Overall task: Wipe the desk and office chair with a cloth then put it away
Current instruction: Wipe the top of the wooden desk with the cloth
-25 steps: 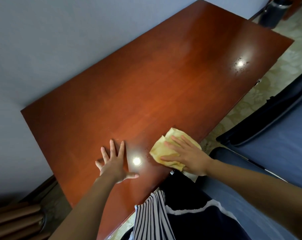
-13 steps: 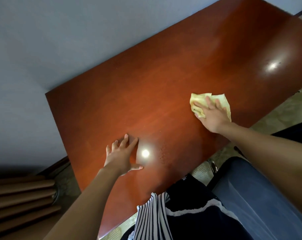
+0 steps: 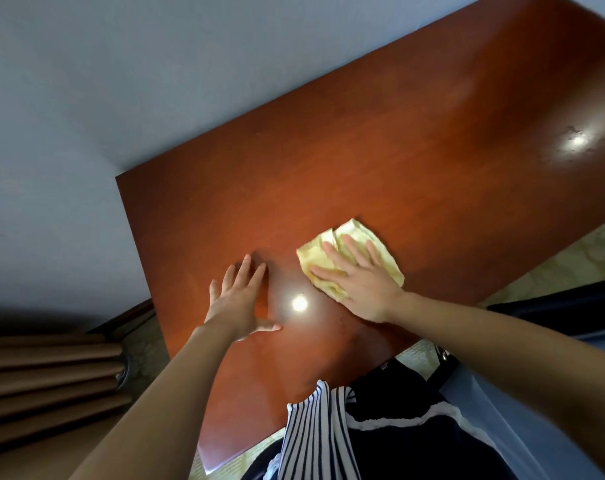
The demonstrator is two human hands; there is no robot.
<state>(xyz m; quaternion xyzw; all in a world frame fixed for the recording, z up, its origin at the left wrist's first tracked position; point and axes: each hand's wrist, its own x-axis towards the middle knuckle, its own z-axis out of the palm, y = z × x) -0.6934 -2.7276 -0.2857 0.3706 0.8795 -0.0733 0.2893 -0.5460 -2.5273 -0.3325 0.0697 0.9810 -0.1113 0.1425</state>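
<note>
The cloth (image 3: pixel 349 252) lies on the desk (image 3: pixel 380 140), under the spread fingers (image 3: pixel 354 252) of the right hand (image 3: pixel 359 282); part of it extends beyond the fingertips. The left hand (image 3: pixel 238 299) rests flat on the desk just left of the cloth, apart from it. A wall (image 3: pixel 155 64) stands beyond the desk's far edge, past both sets of fingertips.

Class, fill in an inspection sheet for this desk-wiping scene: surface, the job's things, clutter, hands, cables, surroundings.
Surface: glossy reddish-brown desk, lamp glare spots.
Job's things: yellow cloth flat on the desk; office chair not clearly seen.
Clutter: nothing seen on the desk.
Hands: right hand presses the cloth, fingers spread; left hand rests flat on the desk.
Cables: nothing seen.
Surroundings: blue-grey wall, patterned floor, brown ribbed object lower left.
</note>
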